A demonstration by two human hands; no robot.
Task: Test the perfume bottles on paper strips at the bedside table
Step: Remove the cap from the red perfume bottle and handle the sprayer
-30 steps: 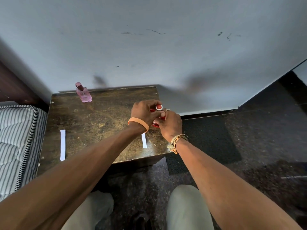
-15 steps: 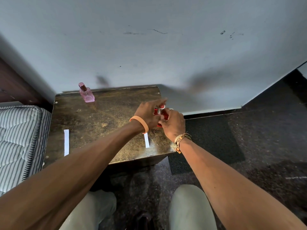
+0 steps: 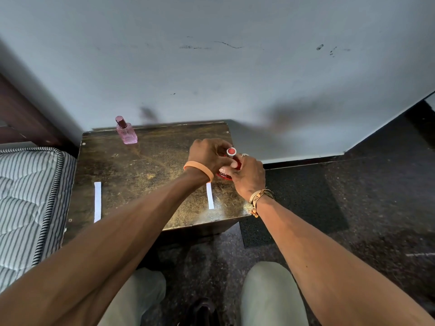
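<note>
A red perfume bottle (image 3: 225, 174) with a round red-topped cap (image 3: 231, 151) is held over the right side of the dark bedside table (image 3: 146, 165). My left hand (image 3: 207, 154) wraps its upper part from the left, and my right hand (image 3: 247, 175) grips its body from the right. Most of the bottle is hidden by my fingers. A white paper strip (image 3: 210, 196) lies just below my hands. A second paper strip (image 3: 97, 201) lies near the table's left edge. A pink perfume bottle (image 3: 126, 131) stands capped at the back left corner.
A striped mattress (image 3: 28, 198) borders the table on the left. A pale wall (image 3: 211, 67) rises behind it. A dark floor with a black mat (image 3: 306, 198) lies to the right. My knees (image 3: 268, 292) are below the table's front edge.
My hands have shifted on the red bottle; the left fingers, spread half a second ago, are closed on its top again, and the round cap shows.
</note>
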